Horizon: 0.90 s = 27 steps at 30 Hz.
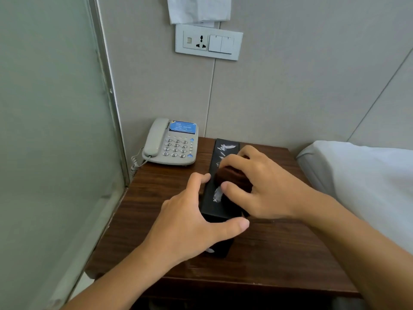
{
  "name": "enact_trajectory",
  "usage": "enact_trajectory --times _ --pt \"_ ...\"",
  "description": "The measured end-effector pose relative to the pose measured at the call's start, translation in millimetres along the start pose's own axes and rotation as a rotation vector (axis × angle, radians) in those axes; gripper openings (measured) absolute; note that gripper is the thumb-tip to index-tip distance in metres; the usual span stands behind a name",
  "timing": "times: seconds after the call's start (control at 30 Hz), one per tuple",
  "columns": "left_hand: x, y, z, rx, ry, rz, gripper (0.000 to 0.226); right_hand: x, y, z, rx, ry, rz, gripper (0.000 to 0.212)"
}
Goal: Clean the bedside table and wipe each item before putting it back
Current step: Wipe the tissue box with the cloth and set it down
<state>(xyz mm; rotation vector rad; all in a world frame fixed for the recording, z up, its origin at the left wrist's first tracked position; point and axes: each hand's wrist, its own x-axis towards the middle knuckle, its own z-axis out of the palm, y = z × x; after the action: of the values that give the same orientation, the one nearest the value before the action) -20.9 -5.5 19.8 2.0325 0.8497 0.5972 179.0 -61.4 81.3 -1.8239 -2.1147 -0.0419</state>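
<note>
A long black box (224, 151) with white bird prints lies on the dark wooden bedside table (279, 249), running from the wall toward me. My left hand (190, 224) holds the box's near end, thumb across the front and fingers along its left side. My right hand (259, 186) grips a bunched brown cloth (230, 175) and presses it on the middle of the box's top. A grey push-button telephone (172, 144) sits at the table's back left corner.
A frosted glass partition (51, 130) with a metal frame stands along the table's left side. A white bed (366, 175) borders the right. On the wall above are a socket and switch plate (209, 42) and a hanging white paper (199, 8).
</note>
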Motion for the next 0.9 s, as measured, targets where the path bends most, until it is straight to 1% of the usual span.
enact_trajectory --times 0.1,0.23,0.27,0.4,0.43,0.47,0.53,0.6,0.63,0.73,0.8,0.83,0.9 --pt "2 2 -1 -0.021 0.0 -0.015 0.089 0 -3 -4 0.011 -0.016 -0.03 0.027" --pt "3 4 -1 -0.028 -0.016 -0.037 0.086 -2 -9 -16 0.044 -0.124 -0.106 0.027" --pt "3 4 -1 -0.021 -0.018 -0.042 0.086 3 -7 -18 0.036 -0.124 -0.11 0.026" --pt "3 4 0 0.007 -0.016 -0.082 0.089 25 5 -17 -0.022 -0.045 -0.011 0.026" --pt "4 5 0 0.001 -0.013 -0.082 0.089 24 3 -15 -0.058 -0.048 -0.028 0.026" --pt "4 6 -1 -0.008 -0.011 -0.078 0.086 21 -2 -15 -0.086 -0.071 -0.072 0.025" --pt "3 8 -2 -0.022 -0.013 -0.063 0.079 10 -14 -21 -0.047 -0.174 -0.169 0.022" --pt "2 9 -3 -0.019 -0.016 -0.058 0.076 9 -18 -27 -0.007 -0.246 -0.187 0.021" --pt "1 10 -2 -0.012 -0.018 -0.062 0.078 14 -14 -27 -0.033 -0.235 -0.166 0.021" --pt "2 11 -2 0.027 -0.026 -0.064 0.085 29 -4 -18 -0.217 -0.096 -0.066 0.022" --pt "2 12 -4 0.026 -0.02 -0.056 0.083 26 -10 -16 -0.273 -0.063 -0.104 0.021" --pt "1 13 -4 0.018 -0.016 -0.052 0.079 20 -16 -18 -0.24 -0.097 -0.151 0.02" --pt "1 14 -5 0.012 -0.014 -0.044 0.073 7 -28 -26 -0.087 -0.226 -0.23 0.016"
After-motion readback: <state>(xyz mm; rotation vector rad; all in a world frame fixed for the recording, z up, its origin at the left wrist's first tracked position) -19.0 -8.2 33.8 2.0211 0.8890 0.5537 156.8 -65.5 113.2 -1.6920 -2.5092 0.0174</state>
